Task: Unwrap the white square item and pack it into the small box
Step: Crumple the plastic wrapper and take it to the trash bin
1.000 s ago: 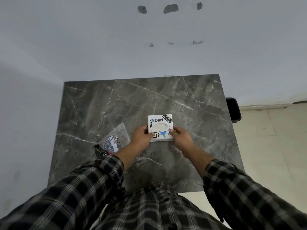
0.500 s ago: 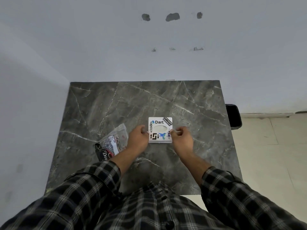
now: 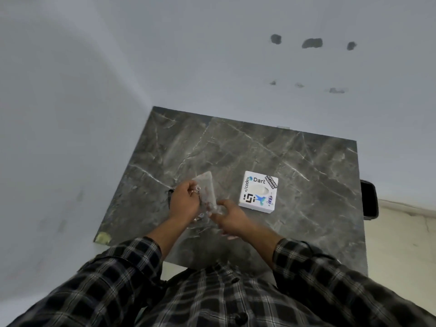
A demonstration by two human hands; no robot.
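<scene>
The box [image 3: 258, 191] is white, square and flat, with printed stickers on its lid, one reading "Dart". It lies closed on the table [image 3: 306, 161], to the right of both hands and apart from them. The table top is dark grey stone with thin white veins and a chipped near-left corner.

The bag [image 3: 207, 193] is thin clear plastic, crinkled and blurred; what is inside I cannot tell. It is held above the table, standing nearly upright. The left hand [image 3: 185, 204] has its fingers curled around the bag's left edge. The right hand [image 3: 230, 218] pinches the bag's lower right corner, fingers bent. Both sleeves [image 3: 313, 263] are of dark checked cloth.
</scene>
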